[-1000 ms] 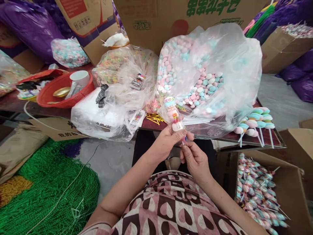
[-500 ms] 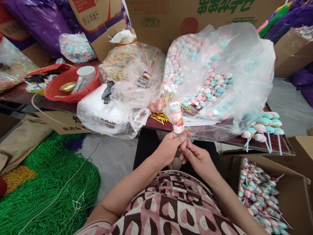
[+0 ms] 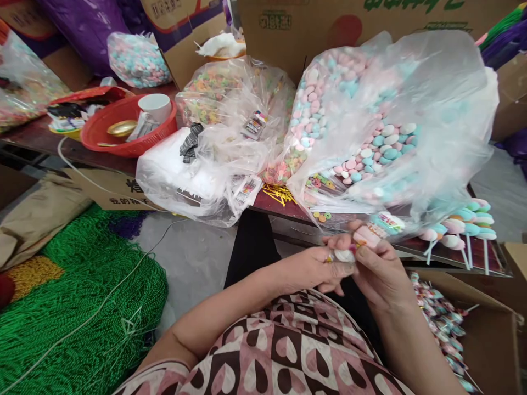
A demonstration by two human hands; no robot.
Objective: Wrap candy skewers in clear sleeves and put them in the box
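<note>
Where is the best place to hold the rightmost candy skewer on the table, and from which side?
Likely its white stick, pinched from the near side: it is thin and points that way. The candy end looks soft and lies close against other skewers, so gripping there may disturb them. The right hand is nearer, but holds a wrapped candy.

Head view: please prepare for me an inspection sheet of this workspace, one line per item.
Surface: dark red table, largely covered.
Job's things: wrapped candy, held; clear bag of pink, white and blue candies; candies on sticks at the table's right end.
Clutter: red basket holding a white cup; yellow strips; ring candies near the front edge.
Grip: left hand and right hand both closed on the wrapped candy.
Cables: white cord over the table's front edge; type unclear.
Surroundings: green strands, left; cardboard box with stick candies, right.
</note>
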